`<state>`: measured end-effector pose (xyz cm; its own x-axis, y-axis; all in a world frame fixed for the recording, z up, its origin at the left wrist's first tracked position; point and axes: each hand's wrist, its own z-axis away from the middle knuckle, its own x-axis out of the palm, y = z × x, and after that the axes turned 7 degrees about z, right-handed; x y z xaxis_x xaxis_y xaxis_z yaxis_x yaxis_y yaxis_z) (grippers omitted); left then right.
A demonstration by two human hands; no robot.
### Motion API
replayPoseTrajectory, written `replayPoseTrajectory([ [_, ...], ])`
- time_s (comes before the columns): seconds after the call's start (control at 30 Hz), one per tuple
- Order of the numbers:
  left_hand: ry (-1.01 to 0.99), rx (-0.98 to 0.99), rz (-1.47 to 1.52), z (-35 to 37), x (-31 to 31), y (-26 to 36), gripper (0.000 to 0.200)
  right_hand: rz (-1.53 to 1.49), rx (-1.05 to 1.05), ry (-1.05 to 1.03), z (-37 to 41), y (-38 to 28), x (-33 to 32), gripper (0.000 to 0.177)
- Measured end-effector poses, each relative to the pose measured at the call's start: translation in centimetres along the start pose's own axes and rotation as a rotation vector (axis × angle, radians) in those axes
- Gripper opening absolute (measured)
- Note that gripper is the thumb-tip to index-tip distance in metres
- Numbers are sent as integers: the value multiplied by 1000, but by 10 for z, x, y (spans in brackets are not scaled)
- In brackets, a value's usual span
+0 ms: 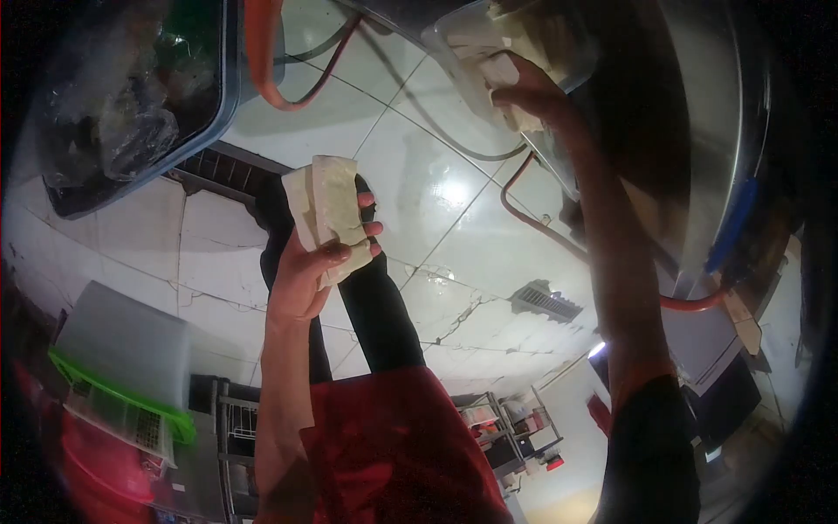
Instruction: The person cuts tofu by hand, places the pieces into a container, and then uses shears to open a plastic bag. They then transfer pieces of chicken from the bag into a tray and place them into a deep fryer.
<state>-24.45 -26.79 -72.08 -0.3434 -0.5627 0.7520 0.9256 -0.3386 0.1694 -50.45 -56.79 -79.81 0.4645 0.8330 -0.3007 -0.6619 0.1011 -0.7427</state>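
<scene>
Pale, flat folded pieces (336,205), perhaps dough or wrapped food, lie stacked in my left hand (310,275), whose thumb and fingers close round their lower end. At the upper right, my right hand (532,92) grips another pale piece (524,118) at a clear plastic container (454,44). More pale pieces (550,31) are inside that container. My right fingertips are partly hidden by the piece and by the hand itself.
A blue-rimmed tub (229,96) with clear plastic bags stands at the upper left. An orange hose (292,105) hangs beside it. White floor tiles (436,183) carry a drain grate (548,301). A green-rimmed basket (122,390) and shelves (515,428) are lower down.
</scene>
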Motion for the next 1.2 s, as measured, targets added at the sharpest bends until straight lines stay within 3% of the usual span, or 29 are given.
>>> replayPoseTrajectory([
  [0.23, 15, 3, 12, 0, -1, -2, 70, -54, 133, -84, -7, -12, 6, 59],
  [0.43, -3, -19, 21, -2, 5, 1, 70, 116, 110, -61, -16, 3, 10, 53],
  [0.53, -11, 8, -54, -2, 0, -1, 74, 243, 199, -34, -16, -2, 8, 54],
  [0.6, 1, 3, -56, -2, -1, -1, 74, 299, 71, -37, -21, 4, 4, 57],
  [0.83, 10, 4, -37, 2, -10, -6, 72, 187, -66, 112, -15, 12, 18, 47],
  [0.93, 28, -11, -35, 2, -11, -6, 71, 342, -51, 198, -11, 12, 22, 46],
  [1.0, 33, -14, -35, 2, -11, -6, 71, 733, -43, 253, -17, 29, 20, 49],
  [1.03, 38, -16, -33, 2, -10, -5, 71, 733, -42, 253, -15, 23, 20, 49],
  [1.1, 35, -8, -46, 1, -9, -5, 71, 738, 189, 135, -12, 3, 21, 50],
  [1.2, 34, -1, -52, 0, -9, -4, 72, 502, 41, 291, -10, 48, 23, 50],
])
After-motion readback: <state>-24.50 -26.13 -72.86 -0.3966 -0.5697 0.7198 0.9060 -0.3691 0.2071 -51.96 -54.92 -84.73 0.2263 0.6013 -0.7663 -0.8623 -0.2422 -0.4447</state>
